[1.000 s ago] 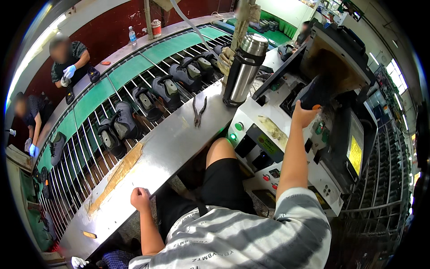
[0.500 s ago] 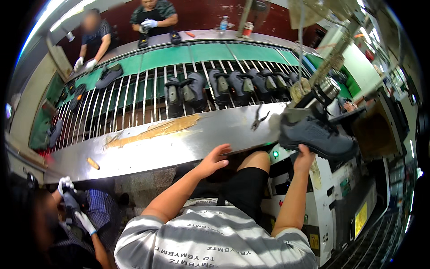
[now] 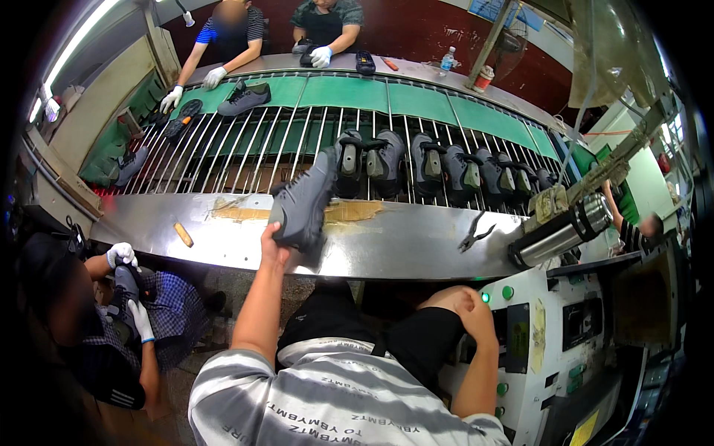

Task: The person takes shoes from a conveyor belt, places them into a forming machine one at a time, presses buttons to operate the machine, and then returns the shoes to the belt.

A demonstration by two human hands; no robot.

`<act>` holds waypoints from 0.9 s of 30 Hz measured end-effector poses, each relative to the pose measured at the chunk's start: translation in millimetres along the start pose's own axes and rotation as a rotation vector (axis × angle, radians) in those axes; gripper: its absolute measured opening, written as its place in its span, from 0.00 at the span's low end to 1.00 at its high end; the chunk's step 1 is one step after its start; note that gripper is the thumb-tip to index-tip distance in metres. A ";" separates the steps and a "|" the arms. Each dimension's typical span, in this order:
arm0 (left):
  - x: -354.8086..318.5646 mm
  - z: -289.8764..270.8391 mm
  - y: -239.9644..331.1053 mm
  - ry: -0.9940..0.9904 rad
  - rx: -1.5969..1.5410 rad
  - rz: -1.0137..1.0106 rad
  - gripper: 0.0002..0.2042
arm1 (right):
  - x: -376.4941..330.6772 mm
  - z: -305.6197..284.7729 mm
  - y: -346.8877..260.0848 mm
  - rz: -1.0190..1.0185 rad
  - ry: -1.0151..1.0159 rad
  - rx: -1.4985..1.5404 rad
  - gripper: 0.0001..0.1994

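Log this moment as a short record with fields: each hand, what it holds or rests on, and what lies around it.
left hand: grips a grey shoe by its heel end, held over the steel bench
right hand: closed, resting on the person's right knee
bench items: pliers, steel flask lying on its side
rack behind: row of dark shoes on the wire conveyor
others: gloved co-workers across the conveyor and at lower left

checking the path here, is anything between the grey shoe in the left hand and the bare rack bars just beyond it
Nothing visible does. The left hand holds the grey shoe over the steel bench, toe already at the rack bars. The row of dark shoes sits to its right, not in front.
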State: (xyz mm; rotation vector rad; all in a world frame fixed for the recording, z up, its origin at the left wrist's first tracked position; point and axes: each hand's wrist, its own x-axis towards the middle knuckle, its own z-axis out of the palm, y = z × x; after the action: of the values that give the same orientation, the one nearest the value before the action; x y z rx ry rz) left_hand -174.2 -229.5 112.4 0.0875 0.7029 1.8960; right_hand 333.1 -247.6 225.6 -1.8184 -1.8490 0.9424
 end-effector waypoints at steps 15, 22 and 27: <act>246.3 63.0 8.9 0.156 0.914 0.472 0.34 | -70.5 117.1 228.4 0.337 0.713 0.119 0.13; 268.0 67.4 36.1 0.024 1.159 0.440 0.38 | -83.8 121.9 197.7 0.393 0.606 0.102 0.13; 275.6 116.0 47.3 -0.017 1.400 0.376 0.38 | -61.6 124.6 196.4 0.276 0.613 0.158 0.12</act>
State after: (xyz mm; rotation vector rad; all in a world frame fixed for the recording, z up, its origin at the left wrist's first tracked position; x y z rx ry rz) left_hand -289.9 45.9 162.0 1.1603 1.9669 1.3608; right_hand 395.6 -344.5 14.4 -2.0004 -1.1444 0.5057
